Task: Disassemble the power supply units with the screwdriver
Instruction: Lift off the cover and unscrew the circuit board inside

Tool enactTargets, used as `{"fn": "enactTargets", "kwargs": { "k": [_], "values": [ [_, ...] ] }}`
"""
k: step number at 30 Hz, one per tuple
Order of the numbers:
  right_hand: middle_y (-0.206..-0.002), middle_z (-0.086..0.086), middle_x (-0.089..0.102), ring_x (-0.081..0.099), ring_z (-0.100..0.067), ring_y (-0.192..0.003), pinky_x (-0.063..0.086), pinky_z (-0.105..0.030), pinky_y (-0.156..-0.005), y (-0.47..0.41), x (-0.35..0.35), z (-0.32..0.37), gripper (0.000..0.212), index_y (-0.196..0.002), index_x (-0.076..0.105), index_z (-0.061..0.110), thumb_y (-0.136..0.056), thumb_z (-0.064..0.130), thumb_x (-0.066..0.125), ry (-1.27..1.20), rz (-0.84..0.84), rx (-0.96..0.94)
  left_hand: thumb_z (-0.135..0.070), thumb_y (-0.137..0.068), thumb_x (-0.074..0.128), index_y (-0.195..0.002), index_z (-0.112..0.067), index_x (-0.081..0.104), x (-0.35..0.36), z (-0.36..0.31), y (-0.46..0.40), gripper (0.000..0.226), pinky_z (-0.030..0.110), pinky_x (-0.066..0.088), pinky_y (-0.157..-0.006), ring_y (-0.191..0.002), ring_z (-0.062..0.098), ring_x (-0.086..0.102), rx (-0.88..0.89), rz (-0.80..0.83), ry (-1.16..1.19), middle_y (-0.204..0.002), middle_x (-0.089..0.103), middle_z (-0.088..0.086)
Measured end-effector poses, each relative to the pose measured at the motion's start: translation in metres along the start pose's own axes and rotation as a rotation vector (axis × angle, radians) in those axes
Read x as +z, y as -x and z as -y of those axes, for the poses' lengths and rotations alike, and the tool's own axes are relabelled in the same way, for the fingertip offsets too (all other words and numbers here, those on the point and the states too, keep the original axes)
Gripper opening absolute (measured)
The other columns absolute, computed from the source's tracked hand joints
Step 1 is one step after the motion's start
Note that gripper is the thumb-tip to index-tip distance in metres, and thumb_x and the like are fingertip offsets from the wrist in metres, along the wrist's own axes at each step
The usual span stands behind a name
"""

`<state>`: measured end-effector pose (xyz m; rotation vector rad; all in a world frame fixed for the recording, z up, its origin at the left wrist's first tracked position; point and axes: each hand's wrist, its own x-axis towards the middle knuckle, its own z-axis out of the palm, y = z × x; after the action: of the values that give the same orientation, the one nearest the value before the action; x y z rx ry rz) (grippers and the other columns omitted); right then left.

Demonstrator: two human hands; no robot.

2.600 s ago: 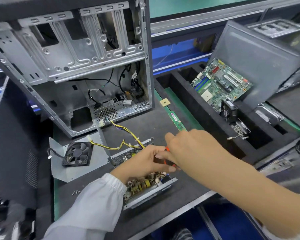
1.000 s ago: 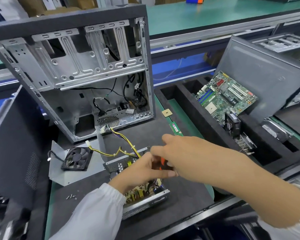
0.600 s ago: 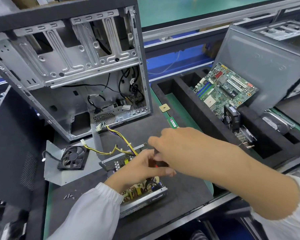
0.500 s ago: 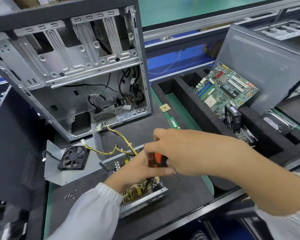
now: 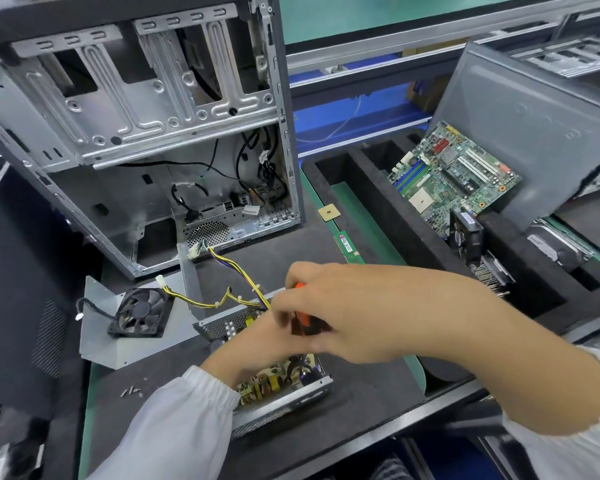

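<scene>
One power supply unit lies uncovered on the worktop, board exposed; loose screws lie nearby; right hand pinches the screwdriver; left hand steadies the unit, its grip hidden; board screws likely remain.

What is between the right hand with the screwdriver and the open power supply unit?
Only the left hand: it rests on the power supply unit, under the right hand, which grips the orange screwdriver. The tip is hidden. The yellow cables leave from the far edge, beside the hands.
</scene>
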<state>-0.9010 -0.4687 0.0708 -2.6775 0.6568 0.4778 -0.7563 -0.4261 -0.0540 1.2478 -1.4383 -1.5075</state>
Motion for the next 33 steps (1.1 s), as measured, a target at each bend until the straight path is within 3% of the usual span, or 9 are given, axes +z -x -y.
{"fn": "enactTargets", "kwargs": {
  "k": [4,11,14,18,20,23,26,29,33],
  "values": [
    [-0.078,-0.002,0.035,0.040,-0.024,-0.065,0.033,-0.032,-0.054,-0.010,0.003,0.003,0.051,-0.101,0.042,0.019,-0.085,0.067,0.047,0.100,-0.142,0.220,-0.016,-0.077,0.071,-0.089,-0.031,0.070,0.004,-0.006,-0.001,0.020,0.017,0.052,-0.072,-0.083,-0.005,0.065,0.043,0.033,0.004,-0.084,0.072,-0.016],
    [-0.097,-0.005,0.042,0.045,-0.023,-0.077,0.031,-0.032,-0.051,-0.003,0.000,-0.001,0.028,-0.119,0.046,0.024,-0.092,0.022,0.053,0.090,0.005,0.053,0.002,-0.078,0.073,-0.085,-0.028,0.066,0.003,-0.003,-0.002,0.031,0.004,0.047,-0.066,-0.078,-0.016,0.062,-0.017,0.028,-0.011,-0.078,0.071,-0.025],
    [-0.108,-0.003,0.039,0.054,-0.027,-0.085,0.047,-0.037,-0.063,0.001,-0.006,-0.001,0.039,-0.124,0.042,0.028,-0.089,0.030,0.060,0.006,0.028,0.056,-0.012,-0.072,0.076,-0.089,-0.029,0.062,0.007,-0.006,-0.002,0.028,0.004,0.046,-0.065,-0.075,-0.015,0.062,0.001,0.009,-0.031,-0.075,0.071,-0.015],
    [-0.087,-0.008,0.053,0.045,-0.026,-0.062,0.032,-0.028,-0.046,-0.013,-0.003,0.006,0.021,-0.096,0.048,0.016,-0.095,0.036,0.053,0.215,-0.144,0.219,-0.030,-0.077,0.072,-0.084,-0.041,0.075,0.010,-0.016,-0.002,0.013,0.007,0.048,-0.077,-0.086,-0.011,0.063,-0.015,0.083,-0.051,-0.085,0.071,-0.023],
    [-0.092,-0.010,0.057,0.051,-0.028,-0.067,0.029,-0.028,-0.045,-0.017,-0.002,0.004,0.007,-0.098,0.054,0.014,-0.094,0.019,0.053,0.275,-0.144,0.200,-0.019,-0.079,0.074,-0.084,-0.034,0.076,0.009,-0.014,-0.003,0.017,0.009,0.049,-0.076,-0.083,-0.009,0.064,-0.008,0.073,-0.020,-0.083,0.073,-0.019],
    [-0.107,-0.006,0.049,0.049,-0.024,-0.094,0.038,-0.033,-0.063,-0.012,-0.001,-0.003,0.031,-0.115,0.049,0.018,-0.086,0.011,0.059,0.157,-0.012,0.054,0.002,-0.082,0.071,-0.090,-0.021,0.071,0.002,-0.007,-0.004,0.025,0.005,0.046,-0.070,-0.080,-0.013,0.063,-0.037,0.037,-0.041,-0.082,0.073,-0.022],
    [-0.114,0.000,0.040,0.042,-0.022,-0.099,0.047,-0.040,-0.074,-0.006,-0.003,-0.005,0.046,-0.121,0.043,0.026,-0.083,0.022,0.068,-0.013,-0.018,-0.028,0.002,-0.080,0.071,-0.113,-0.013,0.061,0.000,-0.002,-0.005,0.037,0.010,0.050,-0.077,-0.093,-0.008,0.064,-0.036,0.023,-0.117,-0.092,0.073,-0.013],
    [-0.088,-0.002,0.036,0.046,-0.026,-0.076,0.037,-0.034,-0.057,-0.010,-0.003,-0.002,0.050,-0.103,0.041,0.019,-0.084,0.062,0.056,0.071,-0.112,0.191,-0.015,-0.078,0.074,-0.097,-0.018,0.071,0.001,-0.006,-0.005,0.020,0.018,0.053,-0.079,-0.091,0.006,0.067,-0.025,0.036,-0.060,-0.091,0.073,-0.007],
    [-0.095,-0.010,0.057,0.050,-0.027,-0.069,0.037,-0.031,-0.056,-0.016,-0.001,0.005,0.032,-0.107,0.057,0.013,-0.098,0.042,0.046,0.241,-0.127,0.231,0.006,-0.078,0.073,-0.081,-0.026,0.076,0.001,-0.008,-0.005,0.033,0.011,0.049,-0.072,-0.082,-0.004,0.066,-0.040,0.013,-0.051,-0.082,0.074,-0.012]
  ]
}}
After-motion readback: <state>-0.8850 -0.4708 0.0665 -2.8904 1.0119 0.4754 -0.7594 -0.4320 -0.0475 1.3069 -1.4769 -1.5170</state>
